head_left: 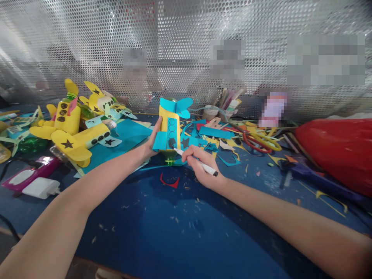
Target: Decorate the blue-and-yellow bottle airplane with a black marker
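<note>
A bottle airplane stands neck down in the middle, a green bottle wrapped in yellow paper with blue paper wings and tail. My left hand grips it from the left side; most of those fingers are hidden behind it. A blue strip on its front carries a row of drawn circles, and the lowest is filled in black. Closed in a pen grip, my right hand holds a white marker with a black end. The marker's tip touches or nearly touches the black circle. A dark star marks the right wing.
Yellow bottle airplanes and blue paper sheets lie left. A purple glue gun and white adapter are nearer. Paper scraps, cups of brushes and a red bag occupy the right. Perforated metal mesh closes the back.
</note>
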### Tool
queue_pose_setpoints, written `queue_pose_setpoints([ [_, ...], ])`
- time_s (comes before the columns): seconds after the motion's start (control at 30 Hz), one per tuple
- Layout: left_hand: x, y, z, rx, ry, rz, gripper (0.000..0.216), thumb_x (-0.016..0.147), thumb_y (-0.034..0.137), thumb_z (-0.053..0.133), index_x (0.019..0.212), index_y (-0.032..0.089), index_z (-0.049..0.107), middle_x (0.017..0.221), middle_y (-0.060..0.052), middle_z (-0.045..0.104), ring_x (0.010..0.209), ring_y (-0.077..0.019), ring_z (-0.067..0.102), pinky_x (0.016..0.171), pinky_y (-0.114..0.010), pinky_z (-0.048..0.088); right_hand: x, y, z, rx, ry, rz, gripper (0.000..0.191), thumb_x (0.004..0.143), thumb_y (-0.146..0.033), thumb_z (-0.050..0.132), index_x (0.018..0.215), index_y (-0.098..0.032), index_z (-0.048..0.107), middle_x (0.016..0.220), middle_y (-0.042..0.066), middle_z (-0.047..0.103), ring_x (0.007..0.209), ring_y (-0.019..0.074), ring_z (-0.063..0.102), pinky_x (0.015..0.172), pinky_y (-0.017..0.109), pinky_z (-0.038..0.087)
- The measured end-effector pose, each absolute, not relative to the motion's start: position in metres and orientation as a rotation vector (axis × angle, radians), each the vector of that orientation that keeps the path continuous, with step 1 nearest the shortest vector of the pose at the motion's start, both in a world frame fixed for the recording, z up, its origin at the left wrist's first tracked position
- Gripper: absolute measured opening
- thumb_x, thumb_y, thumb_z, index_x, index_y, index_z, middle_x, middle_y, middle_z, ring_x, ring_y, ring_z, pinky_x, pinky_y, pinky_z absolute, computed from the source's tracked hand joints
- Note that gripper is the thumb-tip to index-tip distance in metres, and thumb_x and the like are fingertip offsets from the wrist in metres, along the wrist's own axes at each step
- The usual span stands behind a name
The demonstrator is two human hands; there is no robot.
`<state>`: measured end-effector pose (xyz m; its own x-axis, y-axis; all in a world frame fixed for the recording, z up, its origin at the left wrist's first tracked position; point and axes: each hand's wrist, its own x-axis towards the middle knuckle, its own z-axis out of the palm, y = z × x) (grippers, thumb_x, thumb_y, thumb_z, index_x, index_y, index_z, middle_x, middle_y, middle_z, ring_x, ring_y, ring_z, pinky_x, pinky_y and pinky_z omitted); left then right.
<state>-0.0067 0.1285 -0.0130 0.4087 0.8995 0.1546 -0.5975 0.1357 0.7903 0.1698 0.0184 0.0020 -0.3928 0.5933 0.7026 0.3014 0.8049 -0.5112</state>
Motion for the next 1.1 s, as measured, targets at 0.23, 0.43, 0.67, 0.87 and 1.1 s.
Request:
queue_pose_setpoints([
  [0.23, -0.0075, 0.131, -0.0141, 0.941, 0.429, 1.13, 0.057, 0.095, 0.063, 0.041, 0.125, 0.022, 0.066, 0.102, -0.009, 0.075, 0.107, -0.0311, 0.069, 0.093, -0.044, 0.056, 0.1704, 0.0183, 0.0023, -0.68, -2.0, 0.382, 0.023, 0.09, -0.013, 0.042, 0.077, -0.022, 0.057, 0.069, -0.001, 0.057, 0.059, 0.0121, 0.05, 0.062, 0.028, 0.043],
  [0.43, -0.0073, 0.1305, -0.0142, 0.961, 0.397, 1.117, 0.06, 0.094, 0.066, 0.039, 0.129, 0.024, 0.064, 0.105, -0.008, 0.075, 0.112, -0.0316, 0.067, 0.098, -0.047, 0.054, 0.1701, 0.0176, 0.003, -0.673, -1.998, 0.374, 0.023, 0.09, -0.014, 0.042, 0.076, -0.022, 0.057, 0.065, -0.002, 0.055, 0.058, 0.012, 0.048, 0.061, 0.028, 0.042],
  [0.67, -0.0091, 0.1342, -0.0193, 0.955, 0.377, 1.109, 0.064, 0.09, 0.07, 0.046, 0.131, 0.024, 0.064, 0.11, -0.01, 0.074, 0.113, -0.0342, 0.066, 0.099, -0.05, 0.053, 0.1705, 0.0173, 0.0032, -0.708, -1.961, 0.363, 0.023, 0.089, -0.014, 0.042, 0.074, -0.023, 0.057, 0.064, -0.002, 0.055, 0.058, 0.0132, 0.049, 0.061, 0.029, 0.043],
  [0.87, -0.0099, 0.1369, -0.0208, 0.949, 0.376, 1.1, 0.065, 0.091, 0.069, 0.044, 0.134, 0.023, 0.062, 0.11, -0.01, 0.074, 0.112, -0.0333, 0.066, 0.099, -0.048, 0.053, 0.1693, 0.0161, 0.0046, -0.742, -1.952, 0.381, 0.023, 0.089, -0.014, 0.042, 0.074, -0.023, 0.057, 0.063, -0.002, 0.054, 0.058, 0.0137, 0.049, 0.061, 0.029, 0.043],
  [1.1, -0.0082, 0.1346, -0.0169, 0.964, 0.395, 1.118, 0.063, 0.092, 0.067, 0.042, 0.132, 0.023, 0.063, 0.102, -0.009, 0.075, 0.11, -0.0341, 0.067, 0.096, -0.05, 0.054, 0.1693, 0.0176, 0.0029, -0.716, -1.962, 0.403, 0.022, 0.089, -0.014, 0.042, 0.074, -0.023, 0.057, 0.064, -0.002, 0.053, 0.06, 0.0136, 0.051, 0.063, 0.029, 0.043],
])
